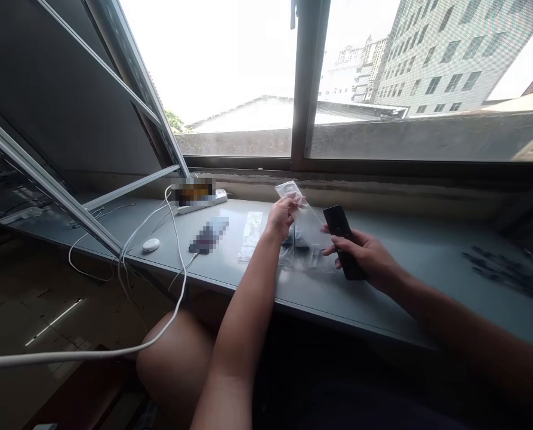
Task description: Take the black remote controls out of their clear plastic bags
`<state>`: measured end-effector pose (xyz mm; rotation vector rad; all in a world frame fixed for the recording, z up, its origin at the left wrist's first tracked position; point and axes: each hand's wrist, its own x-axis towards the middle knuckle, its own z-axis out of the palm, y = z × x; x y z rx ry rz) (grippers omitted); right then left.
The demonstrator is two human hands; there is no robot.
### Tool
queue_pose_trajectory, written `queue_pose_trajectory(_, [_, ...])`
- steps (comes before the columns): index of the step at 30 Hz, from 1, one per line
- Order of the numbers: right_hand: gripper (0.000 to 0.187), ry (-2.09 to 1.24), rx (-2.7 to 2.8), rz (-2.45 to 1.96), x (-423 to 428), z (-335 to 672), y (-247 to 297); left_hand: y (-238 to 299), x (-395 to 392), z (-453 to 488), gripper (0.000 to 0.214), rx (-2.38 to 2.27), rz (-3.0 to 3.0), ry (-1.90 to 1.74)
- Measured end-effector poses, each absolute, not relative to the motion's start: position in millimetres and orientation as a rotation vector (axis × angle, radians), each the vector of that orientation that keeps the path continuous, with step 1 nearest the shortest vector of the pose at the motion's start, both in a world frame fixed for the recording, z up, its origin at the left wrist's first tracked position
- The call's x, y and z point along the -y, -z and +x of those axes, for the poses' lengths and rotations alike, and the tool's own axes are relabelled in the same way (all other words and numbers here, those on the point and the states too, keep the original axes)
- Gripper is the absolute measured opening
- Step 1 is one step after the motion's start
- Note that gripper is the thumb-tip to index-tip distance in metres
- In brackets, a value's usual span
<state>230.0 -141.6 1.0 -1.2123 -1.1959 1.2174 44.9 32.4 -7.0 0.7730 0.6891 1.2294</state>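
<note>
My left hand [285,215] pinches a clear plastic bag [310,226] near its upper end and holds it above the table. In my right hand [360,248] is a flat black rectangular piece [338,220], long and thin like a phone or a cover; its exact kind cannot be made out. The fingers wrap round its middle, and it tilts close to the bag's right edge. Below and left of the bag, more clear plastic packets [252,230] lie on the table, partly hidden by my left forearm. Something dark shows behind the bag.
On the grey table [409,239] a blurred-out phone-like object [209,235] lies with a white cable [183,269] attached. Left of it sits a round white disc [151,245]. A power strip [221,196] stands by the window. Dark strips [503,269] lie far right. A metal frame [127,89] slants across the left.
</note>
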Motion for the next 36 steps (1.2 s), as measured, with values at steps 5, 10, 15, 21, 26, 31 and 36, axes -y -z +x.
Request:
queue_pose_trajectory(5, [0.042,-1.189,1.163,-1.127,140,228,0,-5,-24,39,0.043,-0.547,0.721,-1.203])
queue_pose_trajectory(10, [0.038,-1.236,1.100,-1.140,139,232,-1,-16,-14,32,0.059,-0.416,0.647,-1.131])
queue_pose_trajectory(15, [0.057,-1.449,1.169,-1.158,142,234,-2,-17,-5,28,0.058,-0.302,0.703,-0.979])
queue_pose_trajectory(21, [0.065,-1.676,1.348,-1.080,148,233,1,-9,-2,29,0.054,-0.106,0.824,-0.794])
queue_pose_trajectory(26, [0.060,-1.724,1.402,-1.036,149,232,3,-9,-2,32,0.058,-0.098,0.874,-0.751])
queue_pose_trajectory(31, [0.064,-1.612,1.320,-1.073,145,233,4,-13,-7,33,0.067,-0.297,0.889,-0.882])
queue_pose_trajectory(36, [0.060,-1.540,1.287,-1.138,144,235,4,0,-16,38,0.068,-0.542,1.026,-0.958])
